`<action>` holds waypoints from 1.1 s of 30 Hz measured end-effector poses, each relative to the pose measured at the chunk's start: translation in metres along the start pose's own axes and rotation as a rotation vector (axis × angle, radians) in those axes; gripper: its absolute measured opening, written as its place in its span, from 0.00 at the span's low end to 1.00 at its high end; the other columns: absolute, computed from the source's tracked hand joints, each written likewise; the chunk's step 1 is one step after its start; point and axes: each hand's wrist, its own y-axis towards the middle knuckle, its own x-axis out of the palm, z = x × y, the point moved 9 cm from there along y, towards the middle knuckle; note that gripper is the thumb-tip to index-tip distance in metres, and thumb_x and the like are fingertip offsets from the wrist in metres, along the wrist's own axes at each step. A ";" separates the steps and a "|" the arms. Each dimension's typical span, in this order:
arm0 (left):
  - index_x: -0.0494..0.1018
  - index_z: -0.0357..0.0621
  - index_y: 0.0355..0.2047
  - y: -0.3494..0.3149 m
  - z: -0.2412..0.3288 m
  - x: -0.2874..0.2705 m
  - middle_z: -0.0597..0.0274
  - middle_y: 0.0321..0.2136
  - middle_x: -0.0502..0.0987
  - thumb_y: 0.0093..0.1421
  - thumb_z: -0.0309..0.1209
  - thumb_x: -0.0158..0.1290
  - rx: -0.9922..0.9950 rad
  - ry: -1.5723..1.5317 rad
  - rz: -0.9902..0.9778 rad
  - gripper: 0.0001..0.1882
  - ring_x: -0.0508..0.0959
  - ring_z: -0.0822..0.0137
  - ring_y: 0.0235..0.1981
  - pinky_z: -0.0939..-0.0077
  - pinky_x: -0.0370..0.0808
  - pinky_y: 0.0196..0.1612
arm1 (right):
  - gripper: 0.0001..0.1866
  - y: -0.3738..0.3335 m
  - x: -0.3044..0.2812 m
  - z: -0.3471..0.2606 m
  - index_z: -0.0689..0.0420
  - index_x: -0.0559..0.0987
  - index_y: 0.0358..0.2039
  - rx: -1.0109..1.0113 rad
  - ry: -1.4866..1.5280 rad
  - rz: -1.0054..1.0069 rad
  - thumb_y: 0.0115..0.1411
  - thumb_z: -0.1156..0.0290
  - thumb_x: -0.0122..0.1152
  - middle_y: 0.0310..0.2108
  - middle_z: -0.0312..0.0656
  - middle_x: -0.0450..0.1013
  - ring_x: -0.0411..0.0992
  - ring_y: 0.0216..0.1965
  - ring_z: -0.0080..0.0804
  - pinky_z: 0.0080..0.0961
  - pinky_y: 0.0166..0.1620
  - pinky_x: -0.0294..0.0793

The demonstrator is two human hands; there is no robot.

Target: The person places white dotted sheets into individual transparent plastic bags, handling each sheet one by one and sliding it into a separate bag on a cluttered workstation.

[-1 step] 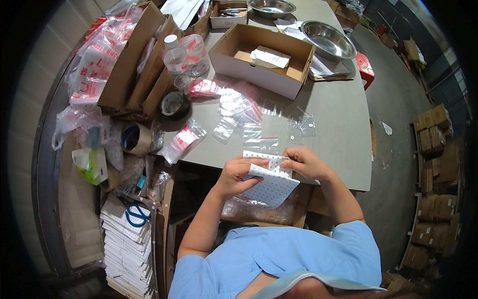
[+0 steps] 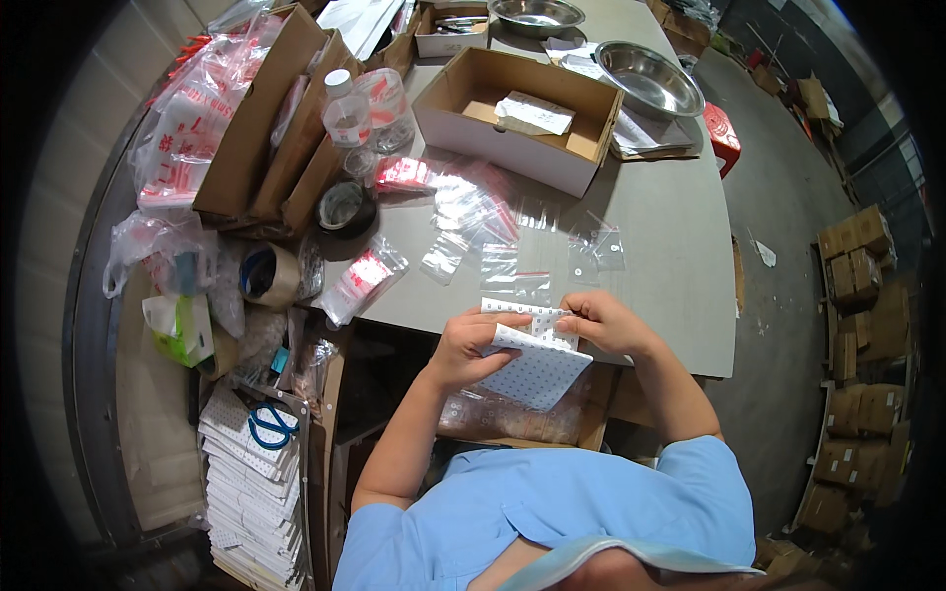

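Note:
A folded white sheet with rows of small grey marks, which looks like a sticker sheet, is held over the table's near edge. My left hand grips its left side, thumb in front and fingers behind the fold. At the right end of the sheet's upper part, my right hand is closed in a pinch, fingers curled. Whether a small piece sits between those fingertips is hidden. Just beyond the sheet lie small clear zip bags, some overlapping. Two clear bags with small round white spots lie farther right.
An open cardboard box stands at the back beside a steel bowl. Tape rolls, a plastic bottle and upright cardboard crowd the left. Blue-handled scissors rest on stacked printed sheets at lower left.

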 end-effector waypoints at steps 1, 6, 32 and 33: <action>0.81 0.41 0.34 0.000 -0.003 0.001 0.59 0.42 0.82 0.45 0.20 0.62 -0.010 0.001 -0.002 0.13 0.80 0.60 0.40 0.70 0.74 0.44 | 0.07 0.001 -0.003 0.004 0.62 0.76 0.31 0.033 -0.001 0.024 0.59 0.71 0.62 0.23 0.32 0.69 0.65 0.25 0.17 0.19 0.28 0.65; 0.80 0.41 0.34 -0.002 -0.015 0.006 0.59 0.43 0.81 0.46 0.21 0.62 -0.016 0.046 -0.027 0.12 0.80 0.60 0.39 0.70 0.75 0.42 | 0.09 0.005 -0.022 -0.006 0.64 0.76 0.32 -0.221 -0.209 0.241 0.54 0.74 0.66 0.22 0.36 0.71 0.67 0.24 0.23 0.23 0.30 0.68; 0.80 0.41 0.36 -0.003 -0.020 0.007 0.61 0.40 0.82 0.45 0.20 0.61 -0.117 0.067 -0.072 0.14 0.79 0.62 0.35 0.72 0.75 0.39 | 0.07 0.005 -0.003 -0.032 0.60 0.73 0.29 -0.337 -0.660 0.160 0.51 0.80 0.64 0.23 0.38 0.69 0.68 0.27 0.23 0.23 0.31 0.68; 0.80 0.41 0.36 -0.003 -0.020 0.007 0.61 0.39 0.82 0.45 0.20 0.61 -0.127 0.075 -0.077 0.14 0.79 0.62 0.35 0.72 0.75 0.39 | 0.07 0.002 -0.002 -0.036 0.60 0.73 0.29 -0.373 -0.689 0.160 0.51 0.80 0.63 0.23 0.37 0.69 0.68 0.28 0.23 0.23 0.31 0.68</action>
